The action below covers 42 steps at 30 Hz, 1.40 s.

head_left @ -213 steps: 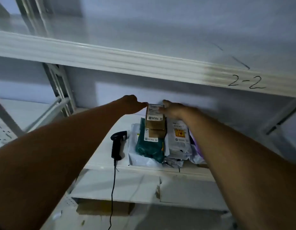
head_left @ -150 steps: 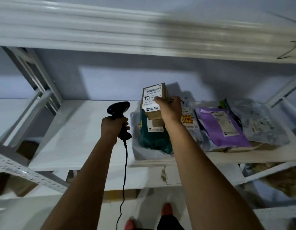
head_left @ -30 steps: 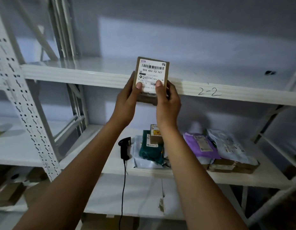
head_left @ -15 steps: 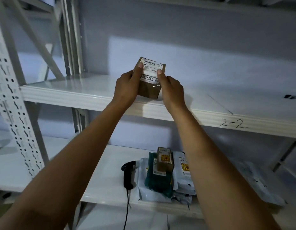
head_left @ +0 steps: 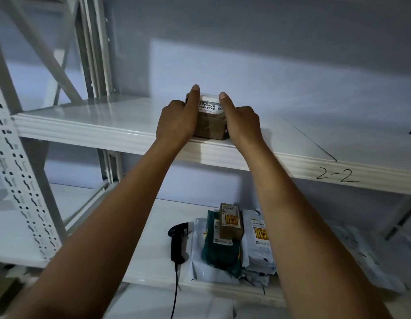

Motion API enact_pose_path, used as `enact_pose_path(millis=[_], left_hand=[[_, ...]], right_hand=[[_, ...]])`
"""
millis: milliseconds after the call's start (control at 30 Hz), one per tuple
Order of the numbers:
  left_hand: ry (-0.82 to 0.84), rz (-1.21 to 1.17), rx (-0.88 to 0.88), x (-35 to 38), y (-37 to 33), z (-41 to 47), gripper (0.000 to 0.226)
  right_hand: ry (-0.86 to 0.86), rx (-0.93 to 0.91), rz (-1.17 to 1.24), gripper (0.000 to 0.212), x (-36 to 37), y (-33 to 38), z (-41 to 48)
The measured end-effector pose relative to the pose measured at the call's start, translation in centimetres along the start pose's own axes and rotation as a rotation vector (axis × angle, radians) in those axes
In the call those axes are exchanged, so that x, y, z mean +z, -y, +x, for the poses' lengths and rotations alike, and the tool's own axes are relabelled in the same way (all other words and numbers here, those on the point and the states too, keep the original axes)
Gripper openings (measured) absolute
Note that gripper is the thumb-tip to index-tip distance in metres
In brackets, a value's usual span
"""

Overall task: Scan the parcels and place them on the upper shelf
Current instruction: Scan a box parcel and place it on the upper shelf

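A small brown cardboard parcel [head_left: 210,125] with a white label sits on the upper shelf [head_left: 107,122], close to its front edge. My left hand [head_left: 178,119] grips its left side and my right hand [head_left: 240,122] grips its right side, thumbs over the top. On the lower shelf [head_left: 158,226] lie more parcels: a small brown box [head_left: 231,226] on a dark green bag [head_left: 220,254], and white bags [head_left: 259,245] beside them. A black barcode scanner [head_left: 178,240] lies left of the pile, cable hanging down.
The upper shelf's front lip is marked "2-2" [head_left: 336,174]. A perforated white upright [head_left: 22,192] and diagonal braces stand at the left. A grey wall closes the back. More pale bags [head_left: 365,254] lie at the lower right.
Both hands carried the brown parcel from the lower shelf, after the scan, up to the upper shelf. In the last half second it was lowered flat onto the shelf surface.
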<state>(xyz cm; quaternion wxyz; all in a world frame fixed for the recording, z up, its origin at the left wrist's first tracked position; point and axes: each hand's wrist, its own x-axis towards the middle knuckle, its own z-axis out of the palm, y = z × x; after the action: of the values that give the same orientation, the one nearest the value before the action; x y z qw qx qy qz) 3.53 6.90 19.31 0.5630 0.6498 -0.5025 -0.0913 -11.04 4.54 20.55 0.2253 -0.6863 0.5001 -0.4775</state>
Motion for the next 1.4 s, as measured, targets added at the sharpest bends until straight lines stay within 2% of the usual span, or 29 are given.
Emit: enact_pose_path(millis=[367,733,1133,1267,1400], left_hand=[[0.021,0.016,0.000,-0.1,0.1,0.2,0.065],[0.032,0.018,0.000,-0.7,-0.1,-0.5,0.078],[-0.076,-0.016,0.000,-1.6,0.0,-1.8,0.079],[-0.091,-0.032,0.003,-1.8,1.1,-3.3,0.074],[-0.062,-0.008,0.068,-1.8,2.8,-5.9,0.085]], right_hand=[[0.001,-0.018,0.002,0.069,0.0,-0.1,-0.2],[0.022,-0.018,-0.041,0.073,0.1,-0.4,-0.6],[-0.073,-0.023,0.001,0.068,-0.7,0.1,-3.0],[-0.113,-0.092,-0.063,0.056,-0.5,-0.8,-4.2],[-0.127,-0.147,-0.022,0.065,-0.2,-1.5,-6.4]])
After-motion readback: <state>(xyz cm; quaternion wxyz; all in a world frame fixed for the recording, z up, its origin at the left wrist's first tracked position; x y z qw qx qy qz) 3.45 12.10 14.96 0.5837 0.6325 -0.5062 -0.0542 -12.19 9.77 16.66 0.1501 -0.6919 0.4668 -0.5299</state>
